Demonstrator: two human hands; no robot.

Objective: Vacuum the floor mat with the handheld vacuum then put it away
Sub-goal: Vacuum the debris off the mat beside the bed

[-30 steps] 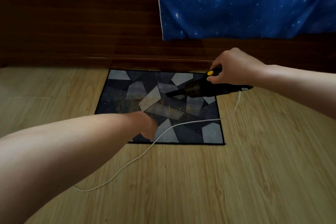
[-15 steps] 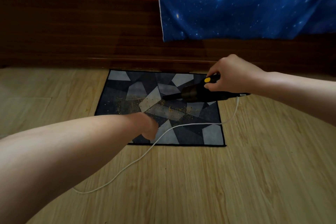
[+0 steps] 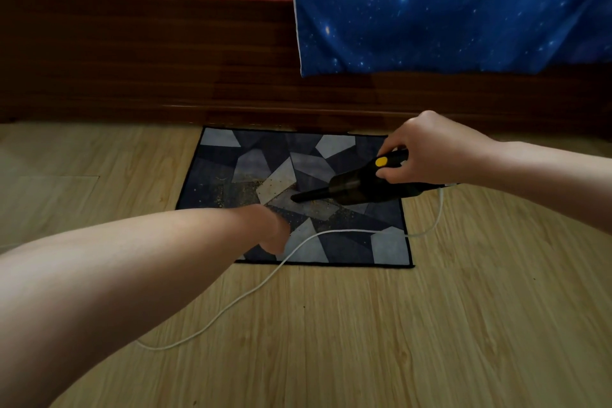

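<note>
A dark floor mat (image 3: pixel 265 156) with a grey geometric pattern lies on the wood floor against the bed base. Yellowish crumbs are scattered across its middle. My right hand (image 3: pixel 430 151) grips the handle of a black handheld vacuum (image 3: pixel 357 189) with a yellow button. Its narrow nozzle points left and touches the mat's centre among the crumbs. My left hand (image 3: pixel 270 232) rests on the mat's near left part; my wrist hides its fingers.
A white cord (image 3: pixel 238 300) trails from the vacuum's rear over the mat's near edge and onto the light wood floor (image 3: pixel 430 341). Behind the mat runs a dark wooden bed base (image 3: pixel 149 76), with a blue starry sheet (image 3: pixel 447 3) hanging over it.
My right hand has drawn the vacuum toward me and slightly left, sliding the nozzle over the crumbs at the mat's centre. My left hand stays in place.
</note>
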